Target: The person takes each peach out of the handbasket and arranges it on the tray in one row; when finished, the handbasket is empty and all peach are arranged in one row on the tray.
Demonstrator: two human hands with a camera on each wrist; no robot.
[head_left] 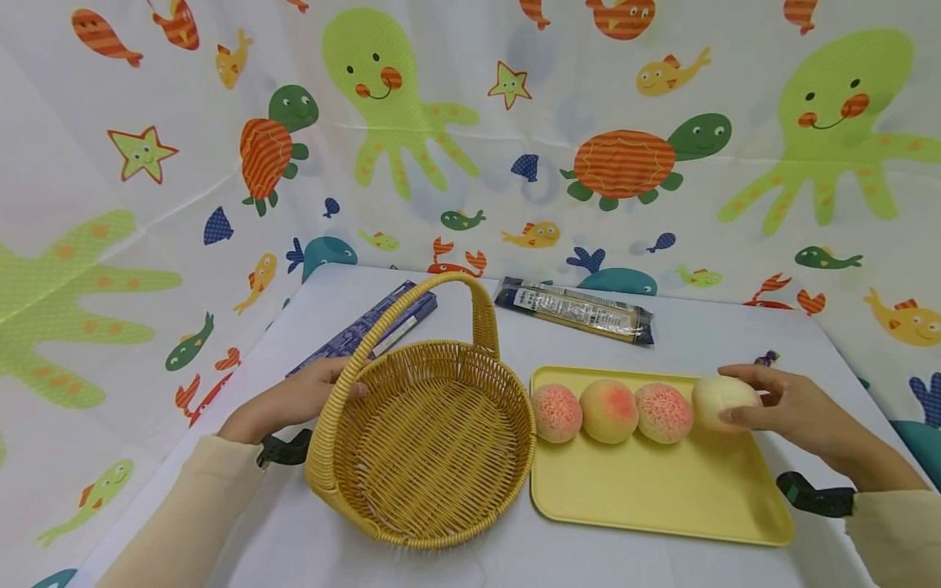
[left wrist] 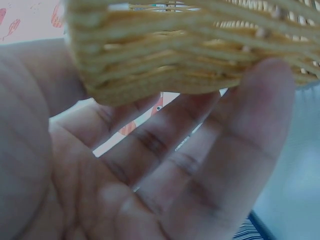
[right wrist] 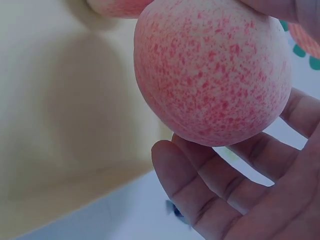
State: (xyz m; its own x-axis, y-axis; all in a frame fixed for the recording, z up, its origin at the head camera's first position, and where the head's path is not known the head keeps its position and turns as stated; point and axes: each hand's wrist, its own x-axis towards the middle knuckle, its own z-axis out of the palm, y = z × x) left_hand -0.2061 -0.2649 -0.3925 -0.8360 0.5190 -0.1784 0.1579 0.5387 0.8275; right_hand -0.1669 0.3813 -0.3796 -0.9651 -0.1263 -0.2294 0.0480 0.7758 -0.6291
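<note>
My left hand (head_left: pixel 312 398) grips the left side of a round wicker basket (head_left: pixel 441 457) with a tall arched handle. Its thumb lies over the rim. In the left wrist view, fingers (left wrist: pixel 210 165) extend beneath the woven wall (left wrist: pixel 165 65). My right hand (head_left: pixel 797 412) holds a pale peach (head_left: pixel 720 402) between thumb and fingers at the far right end of a yellow tray (head_left: pixel 647 490). Seen from the right wrist, that peach (right wrist: pixel 215 75) has pink speckles. Three more peaches, two speckled (head_left: pixel 556 414) (head_left: pixel 664 413) and one blushed (head_left: pixel 608 411), sit in a row along the tray's back.
Behind the basket lies a long dark-blue box (head_left: pixel 360 333), partly covered by the handle. A flat clear-and-blue packet (head_left: pixel 577 310) lies at the table's back. A small purple wrapped item (head_left: pixel 768 358) is beyond my right hand. A curtain (head_left: pixel 456 98) printed with sea animals encloses the table.
</note>
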